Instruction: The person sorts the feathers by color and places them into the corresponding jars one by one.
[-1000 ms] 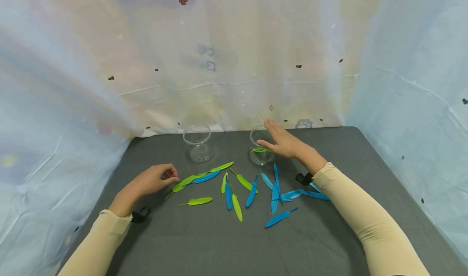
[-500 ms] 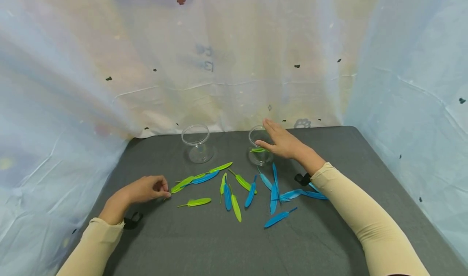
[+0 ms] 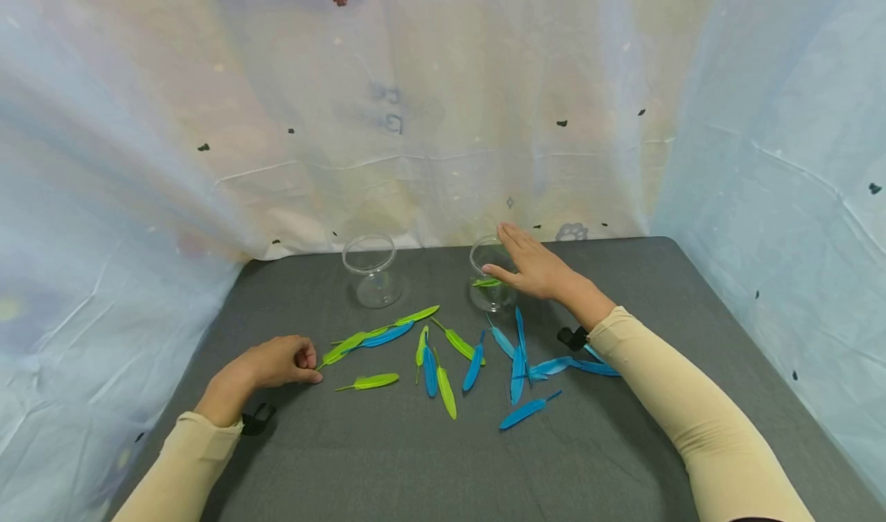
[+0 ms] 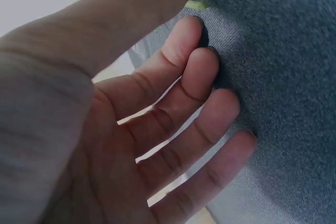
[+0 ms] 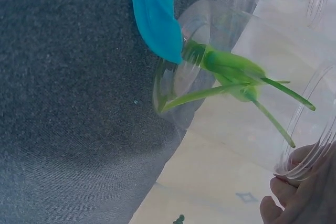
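Note:
My left hand (image 3: 277,362) is at the left side of the feathers, fingertips down at the table. In the left wrist view, the stem of a green feather (image 4: 197,4) shows in the gap between thumb and index finger. That green feather (image 3: 344,347) lies in a row with other green feathers and a blue feather (image 3: 388,336). At the back, my right hand (image 3: 536,267) holds a clear jar (image 5: 231,30) near its rim, thumb in front and fingers behind. Several green feathers (image 5: 236,69) stand inside it, stems toward the mouth.
A second clear jar (image 3: 377,287) stands upright to the left. Across the dark grey table (image 3: 443,476) lie a separate green feather (image 3: 374,382), several mixed feathers in the middle and blue feathers (image 3: 524,413) toward the right. A pale printed curtain (image 3: 443,122) hangs behind.
My left hand has moved left and toward me, down to the stem end of the green feather. My right hand stays at the jar, and the feathers lie as before.

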Motion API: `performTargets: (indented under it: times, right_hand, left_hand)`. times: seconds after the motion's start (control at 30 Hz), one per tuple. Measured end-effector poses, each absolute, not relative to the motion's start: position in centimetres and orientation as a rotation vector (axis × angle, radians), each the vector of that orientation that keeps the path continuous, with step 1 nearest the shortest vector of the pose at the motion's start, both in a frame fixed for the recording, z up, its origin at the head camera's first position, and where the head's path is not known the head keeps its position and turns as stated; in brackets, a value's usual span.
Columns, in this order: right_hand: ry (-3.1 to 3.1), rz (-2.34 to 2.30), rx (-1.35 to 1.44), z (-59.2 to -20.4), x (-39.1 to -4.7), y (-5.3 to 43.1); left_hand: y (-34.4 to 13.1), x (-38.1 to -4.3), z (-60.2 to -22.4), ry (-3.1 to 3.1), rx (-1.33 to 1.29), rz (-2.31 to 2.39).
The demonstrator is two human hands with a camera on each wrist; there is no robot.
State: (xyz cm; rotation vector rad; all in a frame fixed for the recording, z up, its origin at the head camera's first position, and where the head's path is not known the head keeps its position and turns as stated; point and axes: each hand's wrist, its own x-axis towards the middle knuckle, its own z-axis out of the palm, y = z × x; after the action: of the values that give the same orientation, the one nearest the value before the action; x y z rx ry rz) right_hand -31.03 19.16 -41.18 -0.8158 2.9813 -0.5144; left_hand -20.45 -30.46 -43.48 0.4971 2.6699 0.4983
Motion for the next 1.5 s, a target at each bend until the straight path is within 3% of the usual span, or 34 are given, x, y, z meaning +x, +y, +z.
performTargets:
  times: [0.63, 1.13, 1.5]
  right_hand:
    - [2.977, -0.531, -0.82, -41.2, -30.9, 19.1]
    - [2.975, -0.542, -0.815, -41.1, -30.9, 19.2]
    - [2.981, -0.569, -0.832, -41.4, -31.1, 19.2]
  left_hand:
    - [-30.5, -20.4, -43.6, 2.713, 0.381, 0.397]
    - [-31.3, -20.8, -43.1, 2.781, 0.458, 0.488]
    - [-29.1, -21.3, -41.5, 2.943, 0.557, 0.591]
